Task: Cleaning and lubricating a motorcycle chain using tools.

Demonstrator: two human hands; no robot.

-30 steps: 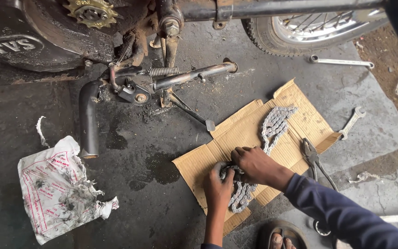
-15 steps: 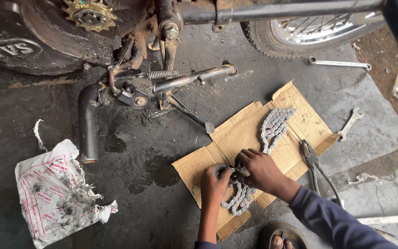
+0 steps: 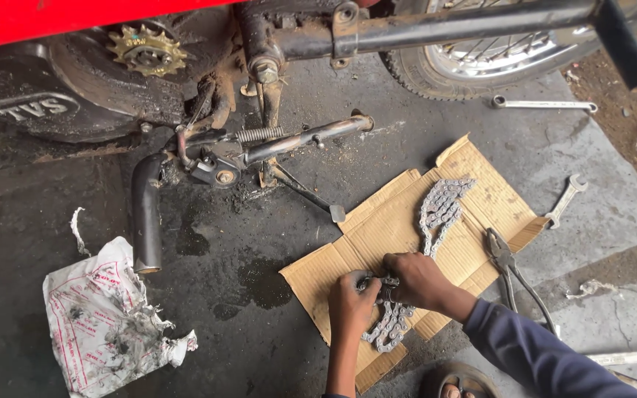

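Both hands meet over a greasy chain on a flattened piece of cardboard (image 3: 377, 236) that lies on the concrete floor. The left hand (image 3: 349, 301) is closed around the chain (image 3: 436, 214) near its middle, and the right hand (image 3: 418, 280) grips the same part from the other side, fingers bent tight; between them sits a small dark piece which I cannot make out. One length of the chain runs up the cardboard toward the rear wheel (image 3: 481, 59), and the other length is folded below the hands.

As I judge it, the chain is fully off the motorcycle: the small front sprocket (image 3: 145, 51) stands bare on the engine side. So the removing looks done, and the work on the chain itself is in hand; the chain is not yet on the sprocket.

Pliers (image 3: 506, 262) lie just beside the right forearm, half on the cardboard. Two spanners (image 3: 565, 199) rest on the floor further away, and a torn, dirty plastic bag (image 3: 101, 317) lies well apart at the left.
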